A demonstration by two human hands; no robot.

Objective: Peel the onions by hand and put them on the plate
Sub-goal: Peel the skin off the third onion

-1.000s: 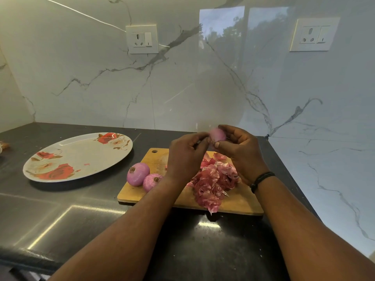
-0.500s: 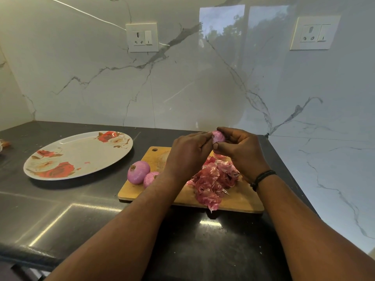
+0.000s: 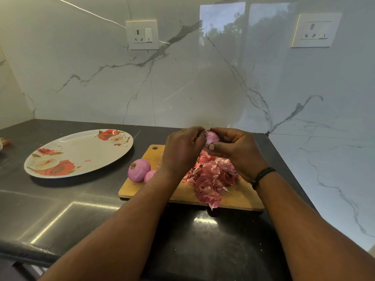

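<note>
— While I'm looking through the head camera, I'm seeing both hands meeting above the far end of the cutting board (image 3: 182, 196). The right hand (image 3: 239, 152) is curling round a small purple onion (image 3: 212, 137), thumb pressing on its near side.

— And the left hand?

— The left hand (image 3: 181, 152) is curling in at the onion's nine o'clock side, fingertips pinching at it; I can't tell whether skin is lifting there.

— Where are the other onions lying?

— Two more onions (image 3: 139, 169) are sitting on the board's left end, at about eight o'clock from the hands, touching each other, the nearer one partly hiding behind the left wrist. A pile of peels (image 3: 211, 179) is lying on the board at six o'clock from the hands.

— The plate?

— The flowered plate (image 3: 81, 151) is resting on the dark counter (image 3: 60, 209), out at nine o'clock from the board, holding no onions.
</note>
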